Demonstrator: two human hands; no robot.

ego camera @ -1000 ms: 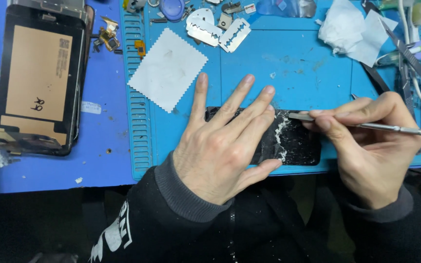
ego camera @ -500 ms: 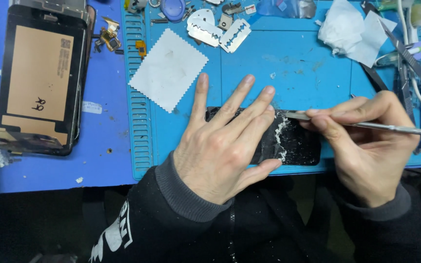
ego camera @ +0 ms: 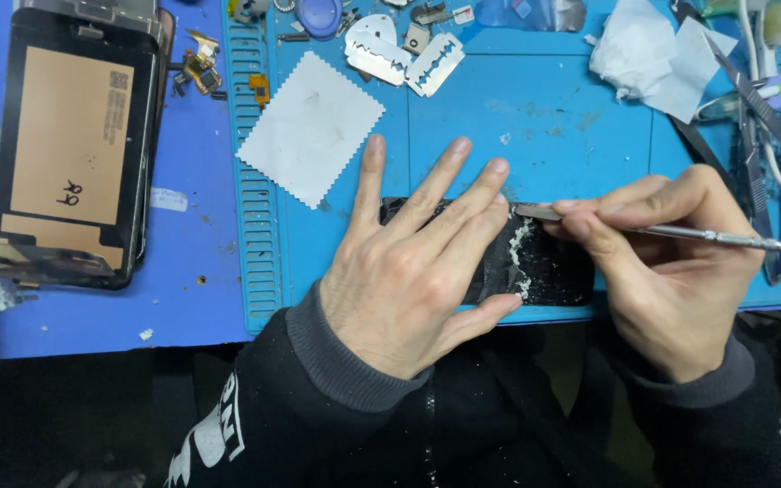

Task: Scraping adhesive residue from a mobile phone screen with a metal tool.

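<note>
At far left I see a phone frame (ego camera: 74, 149) lying on the table (ego camera: 192, 307), then a white cloth (ego camera: 311, 126). My left hand (ego camera: 409, 271) lies flat, fingers spread, pinning the dark panel (ego camera: 544, 267), whose long axis runs left to right. Just right, my right hand (ego camera: 671, 262) pinches a metal scraper (ego camera: 680, 233), its tip touching the panel's top edge beside white residue (ego camera: 519, 258).

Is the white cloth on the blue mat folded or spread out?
Spread out. The white cloth lies flat as one square layer on the blue mat, its zigzag edges all visible, without creases.
</note>
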